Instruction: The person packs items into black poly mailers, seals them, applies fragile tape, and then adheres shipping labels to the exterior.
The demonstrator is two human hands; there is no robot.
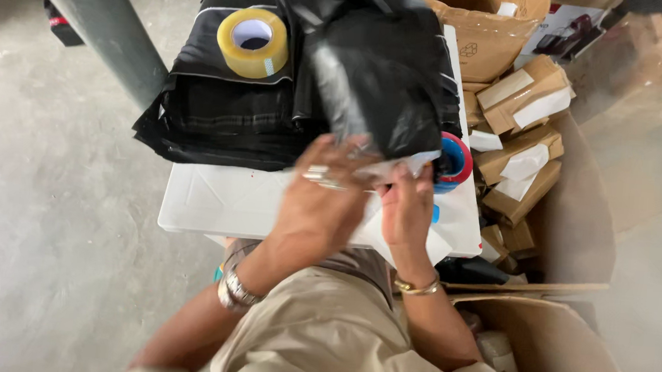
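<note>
Over the white table [206,200] | left hand [322,201] and right hand [406,207] both pinch black poly bag [377,88] at its pale lower edge | looks light, floppy, slick, so gripping that edge seems safest

Bare room is lying on the white plastic surface [206,200] at 9 o'clock of the left hand [318,204], open out to its near edge. At 12 o'clock the stack of folded black plastic bags [220,108] is blocking the way, with the yellowish roll of packing tape [253,42] sitting on top. At 3 o'clock of the right hand [407,207], the red-and-blue tape roll [455,160] and the small brown cardboard boxes [521,137] are crowding the passage.
</note>
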